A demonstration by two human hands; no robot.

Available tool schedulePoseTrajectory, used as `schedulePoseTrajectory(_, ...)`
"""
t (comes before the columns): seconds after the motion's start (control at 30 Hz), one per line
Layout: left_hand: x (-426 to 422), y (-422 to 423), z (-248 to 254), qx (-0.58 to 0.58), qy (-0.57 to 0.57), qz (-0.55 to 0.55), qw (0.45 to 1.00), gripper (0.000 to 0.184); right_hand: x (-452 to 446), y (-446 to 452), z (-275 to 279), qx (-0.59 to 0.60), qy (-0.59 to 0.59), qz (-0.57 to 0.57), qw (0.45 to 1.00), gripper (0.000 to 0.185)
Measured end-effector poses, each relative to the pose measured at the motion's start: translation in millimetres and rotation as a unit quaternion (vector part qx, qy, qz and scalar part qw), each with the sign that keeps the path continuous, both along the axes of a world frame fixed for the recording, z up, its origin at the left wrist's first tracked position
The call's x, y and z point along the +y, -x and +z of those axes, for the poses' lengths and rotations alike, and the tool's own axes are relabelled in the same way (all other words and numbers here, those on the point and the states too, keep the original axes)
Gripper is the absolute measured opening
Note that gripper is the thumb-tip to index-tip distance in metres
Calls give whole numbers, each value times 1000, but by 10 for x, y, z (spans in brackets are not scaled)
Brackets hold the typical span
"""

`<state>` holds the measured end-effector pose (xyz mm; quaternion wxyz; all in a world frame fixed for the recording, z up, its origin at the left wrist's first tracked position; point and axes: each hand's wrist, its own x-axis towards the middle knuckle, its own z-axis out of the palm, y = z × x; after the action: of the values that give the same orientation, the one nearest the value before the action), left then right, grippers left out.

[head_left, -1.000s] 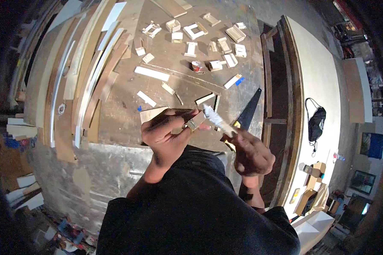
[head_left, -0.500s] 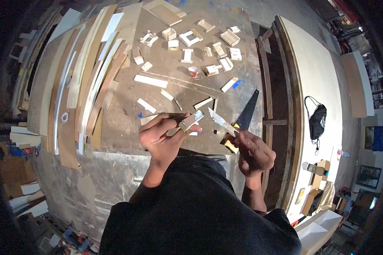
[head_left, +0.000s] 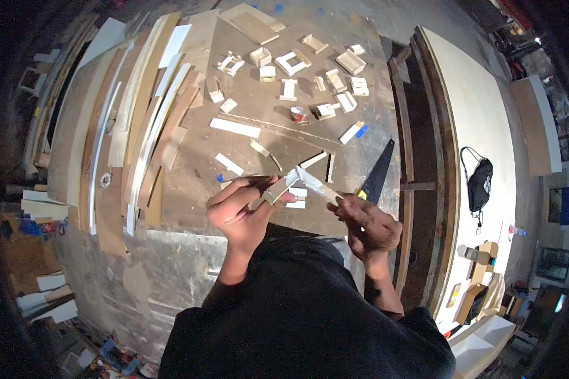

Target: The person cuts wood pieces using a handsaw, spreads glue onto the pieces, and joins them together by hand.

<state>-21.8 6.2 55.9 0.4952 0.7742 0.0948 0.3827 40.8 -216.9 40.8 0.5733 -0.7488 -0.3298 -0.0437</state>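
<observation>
My left hand (head_left: 237, 211) is closed on a small wooden block (head_left: 278, 189), whose far end is coated with a white paste. My right hand (head_left: 372, 226) pinches a thin wooden stick (head_left: 321, 188) smeared with white along its length. The tip of the stick meets the coated end of the block above the table (head_left: 189, 211). Behind my right hand lies a hand saw (head_left: 379, 172) with a black blade, its handle mostly hidden. Loose wood strips (head_left: 229, 164) lie just beyond my left hand.
Several small wooden assemblies (head_left: 293, 62) are spread over the far side of the table, beside a small red-and-white container (head_left: 298, 114). Long boards (head_left: 142, 120) are stacked at left. At right, a pale panel (head_left: 480, 126) carries a black bag (head_left: 480, 183).
My right hand has moved the stick left, so its tip has closed the gap to the block's white end. The view has shifted slightly, and the left hand keeps its grip.
</observation>
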Motion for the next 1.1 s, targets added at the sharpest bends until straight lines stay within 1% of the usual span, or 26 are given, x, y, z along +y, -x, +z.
schedulePoseTrajectory(0.03,14,-6,9,0,0,2,1000,20,11,-23,-13,0,0,2,1000,42)
schedulePoseTrajectory(0.1,26,-15,18,3,23,15,1000,20,55,-85,9,-107,7,-43,993,40)
schedulePoseTrajectory(0.13,33,-12,20,5,24,13,1000,20,90,-96,22,-106,-2,-42,993,35)
schedulePoseTrajectory(0.17,39,-12,20,2,23,12,1000,20,122,-75,64,-104,-1,-44,994,35)
schedulePoseTrajectory(0.23,66,-33,0,-1,22,10,1000,21,197,-66,142,-58,-19,15,998,32)
schedulePoseTrajectory(0.27,87,-47,-28,4,15,15,1000,21,220,-84,136,-58,-20,16,998,32)
schedulePoseTrajectory(0.37,160,-80,-42,10,-3,13,1000,21,229,-141,108,-99,-34,16,994,22)
schedulePoseTrajectory(0.4,183,-89,-49,10,-16,4,1000,21,207,-154,73,-71,-56,-1,996,22)
schedulePoseTrajectory(0.43,200,-110,-57,11,-15,4,1000,21,219,-170,57,-70,-54,-1,996,22)
schedulePoseTrajectory(0.5,233,-166,-70,6,5,0,1000,21,244,-213,43,-57,-92,-48,993,24)
schedulePoseTrajectory(0.53,267,-181,-84,6,7,0,1000,21,260,-236,53,-57,-91,-48,993,24)
schedulePoseTrajectory(0.6,350,-184,-141,32,44,-44,998,26,290,-271,101,-66,-61,-45,995,20)
schedulePoseTrajectory(0.63,369,-207,-193,33,46,-43,997,26,305,-297,124,-71,-46,-42,996,19)
schedulePoseTrajectory(0.67,392,-244,-271,26,160,-81,983,30,316,-331,142,-70,-44,-39,996,19)
schedulePoseTrajectory(0.7,419,-280,-340,18,272,-116,955,36,318,-368,162,-47,-63,-38,996,18)
schedulePoseTrajectory(0.73,466,-314,-400,1,306,-146,941,48,317,-406,177,-24,-81,-38,996,17)
schedulePoseTrajectory(0.77,487,-324,-443,2,309,-140,941,48,310,-455,183,-21,-78,-33,996,17)
schedulePoseTrajectory(0.83,512,-337,-450,-18,445,-206,872,55,313,-554,194,-86,-54,-23,995,17)
schedulePoseTrajectory(0.87,574,-297,-544,2,448,-230,864,48,372,-560,205,-74,-95,-18,993,17)
schedulePoseTrajectory(0.9,580,-296,-551,2,450,-226,864,48,389,-575,245,-71,-94,-15,993,17)
schedulePoseTrajectory(0.93,587,-306,-556,-7,504,-253,825,47,407,-591,292,-76,-78,17,994,16)
schedulePoseTrajectory(0.97,591,-322,-563,-13,530,-266,805,47,426,-611,308,-83,-62,49,993,16)
schedulePoseTrajectory(1.0,596,-337,-570,-19,555,-278,784,47,443,-630,298,-83,-63,51,993,16)
schedulePoseTrajectory(1.07,567,-357,-594,0,553,-292,780,39,470,-658,279,-95,-43,95,990,14)
schedulePoseTrajectory(1.1,571,-359,-623,11,548,-292,784,40,477,-673,273,-101,-32,118,987,14)
